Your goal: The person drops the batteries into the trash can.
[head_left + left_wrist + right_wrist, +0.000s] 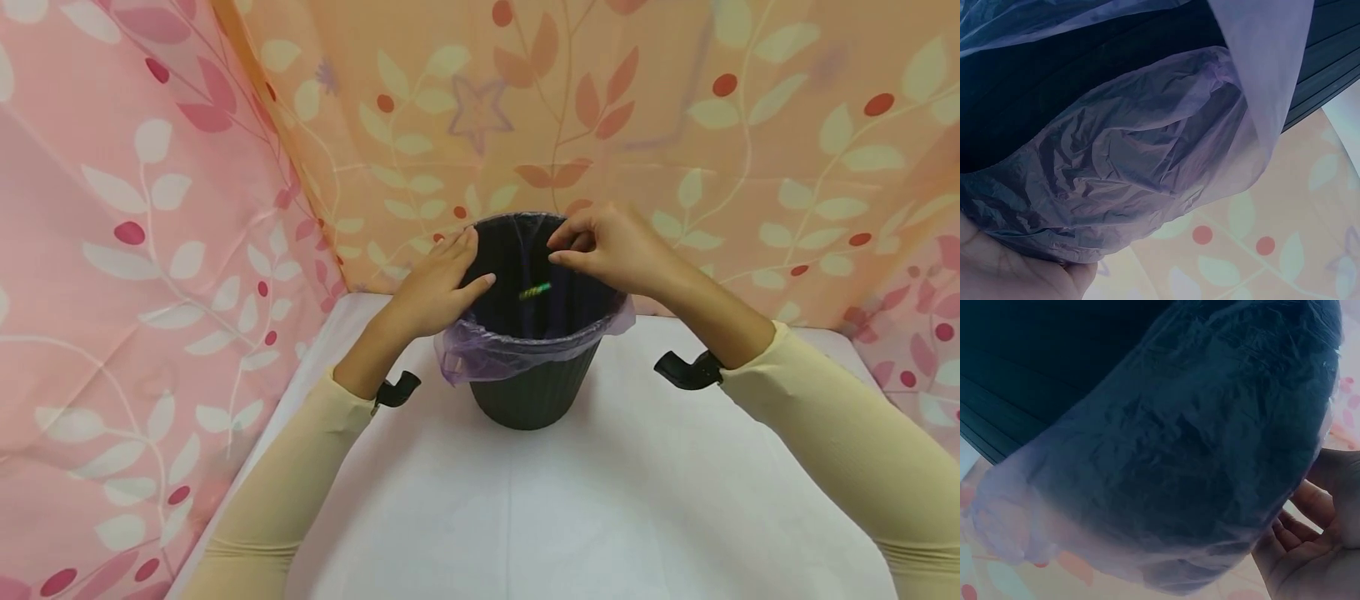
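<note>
A black bin (pixel 536 387) stands upright, lined with a thin purple plastic bag (pixel 487 354) whose edge is folded out over the rim. My left hand (pixel 438 287) rests at the left rim, fingers extended and thumb reaching over the opening. In the left wrist view, the crinkled bag (pixel 1129 162) hangs down outside the bin beside that palm (pixel 1022 275). At the right rear rim is my right hand (pixel 611 246), fingers loosely bent and a gap beside the thumb. The right wrist view has these fingers (pixel 1291 528) right at the edge of the bag (pixel 1185 450).
The bin stands on a white-covered table (pixel 517 508). Close behind it hangs an orange leaf-patterned cloth (pixel 480 100), with a pink patterned cloth (pixel 112 250) along the left. A small bright green-yellow patch (pixel 535 292) shows against the dark interior. Black mounts (pixel 686 371) sit at both wrists.
</note>
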A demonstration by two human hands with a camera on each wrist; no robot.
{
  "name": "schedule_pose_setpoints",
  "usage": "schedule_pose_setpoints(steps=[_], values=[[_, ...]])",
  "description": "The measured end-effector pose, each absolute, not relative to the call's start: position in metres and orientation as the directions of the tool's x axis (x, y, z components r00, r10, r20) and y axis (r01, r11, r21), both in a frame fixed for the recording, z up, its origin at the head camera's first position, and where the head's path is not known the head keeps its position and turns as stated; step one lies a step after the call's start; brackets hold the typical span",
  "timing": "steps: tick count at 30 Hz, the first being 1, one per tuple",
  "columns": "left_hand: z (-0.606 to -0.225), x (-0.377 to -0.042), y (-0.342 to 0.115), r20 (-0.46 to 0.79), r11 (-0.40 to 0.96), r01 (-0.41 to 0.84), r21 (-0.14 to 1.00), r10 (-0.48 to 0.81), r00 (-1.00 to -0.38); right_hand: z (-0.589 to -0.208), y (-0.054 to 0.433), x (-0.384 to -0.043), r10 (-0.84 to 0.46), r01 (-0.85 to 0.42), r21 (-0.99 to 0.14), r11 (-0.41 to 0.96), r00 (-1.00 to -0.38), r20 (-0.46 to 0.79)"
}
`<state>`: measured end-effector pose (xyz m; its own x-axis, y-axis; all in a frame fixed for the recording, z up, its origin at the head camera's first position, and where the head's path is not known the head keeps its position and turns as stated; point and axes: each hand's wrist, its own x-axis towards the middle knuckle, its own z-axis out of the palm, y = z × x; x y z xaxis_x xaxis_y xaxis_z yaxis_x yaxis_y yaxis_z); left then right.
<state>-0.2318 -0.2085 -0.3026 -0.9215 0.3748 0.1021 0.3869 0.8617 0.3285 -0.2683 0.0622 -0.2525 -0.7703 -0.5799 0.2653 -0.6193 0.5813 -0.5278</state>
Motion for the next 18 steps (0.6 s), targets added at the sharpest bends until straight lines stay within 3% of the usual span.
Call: schedule_pose_setpoints(steps=[9,18], values=[[-0.302,-0.232,-0.207,0.101,0.862,0.388,0.325,0.377,-0.921,-0.257,0.068,-0.269,-0.581,-0.641,-0.522,0.563,-0.756,0.302],[-0.304,-0.234,-0.204,0.117,0.841,0.413,0.349,0.398,-0.910,-0.262,0.081,-0.263,-0.539,-0.618,-0.528,0.582,-0.780,0.319]])
